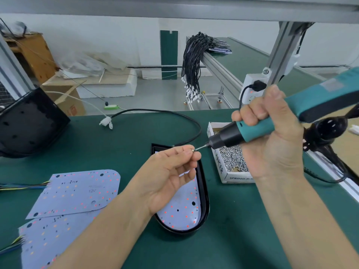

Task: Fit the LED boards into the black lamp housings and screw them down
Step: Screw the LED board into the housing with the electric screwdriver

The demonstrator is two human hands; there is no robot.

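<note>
A black lamp housing lies at the centre of the green bench with a white LED board seated inside it. My left hand hovers above it and pinches a small screw between thumb and fingertips. My right hand grips a teal electric screwdriver tilted down to the left. Its bit tip meets the screw. Two loose LED boards with coloured wires lie at the left.
A white cardboard box of screws stands just right of the housing. A stack of black housings sits at the far left. A black cable curves across the back of the bench. The screwdriver's cord hangs at the right.
</note>
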